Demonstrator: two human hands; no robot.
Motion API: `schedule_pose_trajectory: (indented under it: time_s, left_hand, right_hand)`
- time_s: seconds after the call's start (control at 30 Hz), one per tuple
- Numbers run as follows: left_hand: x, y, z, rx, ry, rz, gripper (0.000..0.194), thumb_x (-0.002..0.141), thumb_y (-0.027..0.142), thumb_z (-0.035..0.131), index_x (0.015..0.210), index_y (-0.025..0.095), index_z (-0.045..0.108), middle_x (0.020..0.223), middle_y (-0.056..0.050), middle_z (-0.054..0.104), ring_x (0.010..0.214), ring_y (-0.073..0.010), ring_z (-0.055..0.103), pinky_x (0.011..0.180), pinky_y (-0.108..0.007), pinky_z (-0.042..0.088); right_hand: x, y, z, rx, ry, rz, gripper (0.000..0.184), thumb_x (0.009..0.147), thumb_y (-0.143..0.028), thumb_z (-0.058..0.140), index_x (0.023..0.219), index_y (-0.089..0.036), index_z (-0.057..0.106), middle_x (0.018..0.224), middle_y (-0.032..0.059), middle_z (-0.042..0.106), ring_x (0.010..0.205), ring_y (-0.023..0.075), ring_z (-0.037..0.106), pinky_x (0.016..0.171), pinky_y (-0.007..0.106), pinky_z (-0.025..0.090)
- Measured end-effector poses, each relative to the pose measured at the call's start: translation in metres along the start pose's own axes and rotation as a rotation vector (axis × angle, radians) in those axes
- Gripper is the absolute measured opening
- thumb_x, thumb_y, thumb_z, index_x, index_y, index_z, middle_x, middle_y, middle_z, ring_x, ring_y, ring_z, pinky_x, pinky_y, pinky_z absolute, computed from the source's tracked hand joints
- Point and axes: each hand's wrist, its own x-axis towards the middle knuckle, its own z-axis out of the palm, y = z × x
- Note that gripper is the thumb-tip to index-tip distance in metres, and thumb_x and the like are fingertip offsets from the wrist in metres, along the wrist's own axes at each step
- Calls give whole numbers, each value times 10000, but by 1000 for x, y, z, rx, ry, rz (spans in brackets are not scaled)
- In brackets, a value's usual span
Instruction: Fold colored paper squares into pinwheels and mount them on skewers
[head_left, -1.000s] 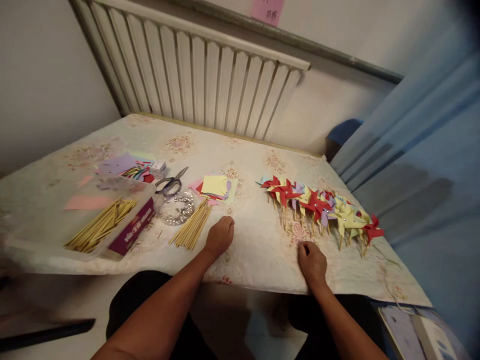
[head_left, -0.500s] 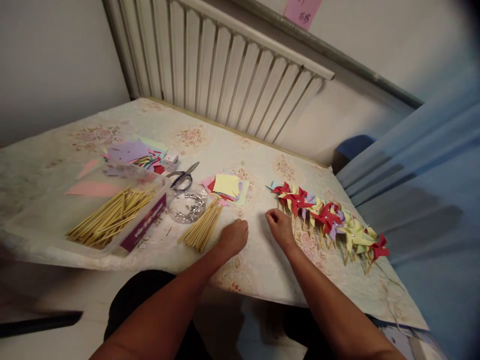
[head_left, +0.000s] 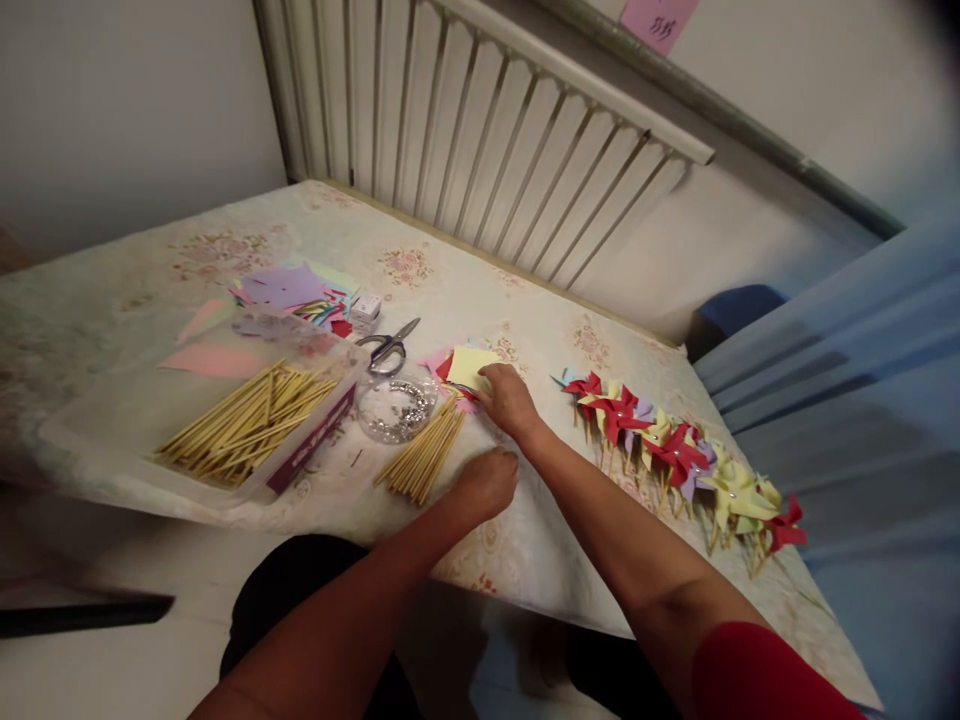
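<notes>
My right hand (head_left: pixel 510 402) reaches to the right edge of a stack of coloured paper squares topped by a yellow paper square (head_left: pixel 470 367). Its thumb and fingertips touch that edge with a gap between them, and the yellow square lies flat. Lower down, my left hand (head_left: pixel 489 484) rests on the cloth with its fingers curled in; whatever they may hold is hidden. Just left of it lies a bundle of thin wooden sticks (head_left: pixel 422 455). A clear round dish (head_left: pixel 397 407) of small shiny metal pieces sits beside the sticks.
Several finished paper pinwheels (head_left: pixel 675 455) lie in a row at the right. A clear plastic box (head_left: pixel 315 440) with more wooden sticks (head_left: pixel 244 425) stands left. Scissors (head_left: pixel 390 348), a small white box (head_left: pixel 366 310) and paper scraps (head_left: pixel 281 288) lie behind. A radiator (head_left: pixel 465 140) borders the table's back.
My right hand has moved left and forward from beside the pinwheels to the paper stack. My left hand stays closed on the cloth by the sticks. The view has tilted and shifted.
</notes>
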Motion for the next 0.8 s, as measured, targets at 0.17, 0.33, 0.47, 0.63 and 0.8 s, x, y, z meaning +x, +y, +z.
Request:
schedule_pose_trajectory:
  time_s: [0.17, 0.33, 0.47, 0.63, 0.8]
  left_hand:
    - [2, -5, 8, 1, 21, 23, 275, 917, 224, 397, 1009, 133, 640, 1023, -143, 677, 913, -230, 641, 850, -363, 507]
    - [2, -5, 9, -15, 16, 18, 285, 928, 219, 385, 1013, 131, 642, 1013, -140, 678, 927, -229, 640, 873, -362, 502]
    - [1, -4, 8, 6, 3, 19, 285, 934, 216, 379, 1006, 129, 641, 1028, -142, 669, 926, -233, 640, 870, -368, 500]
    - [-1, -2, 4, 20, 2, 21, 289, 927, 222, 383, 1007, 117, 640, 1017, -155, 667, 913, -252, 643, 838, -384, 506]
    - [-1, -1, 2, 10, -6, 6, 289, 918, 224, 391, 994, 115, 647, 1003, -153, 672, 891, -243, 644, 820, -367, 508]
  right_hand:
    - [16, -5, 12, -92, -97, 4, 248, 850, -242, 668, 1070, -149, 599, 1082, 111, 630, 1055, 237, 504, 920, 333, 382]
    - [26, 0, 23, -131, -141, 49, 209, 866, -256, 640, 1043, -149, 611, 1061, 113, 647, 981, 217, 521, 867, 313, 381]
    - [31, 4, 26, -143, -160, 62, 142, 855, -247, 627, 962, -155, 634, 995, 99, 664, 924, 211, 536, 818, 300, 379]
    - [34, 5, 23, -136, -181, 83, 84, 844, -216, 601, 875, -155, 651, 905, 81, 673, 821, 192, 545, 740, 282, 366]
    - [33, 4, 22, -134, -173, 82, 113, 853, -213, 572, 887, -152, 661, 894, 78, 672, 823, 190, 545, 741, 278, 359]
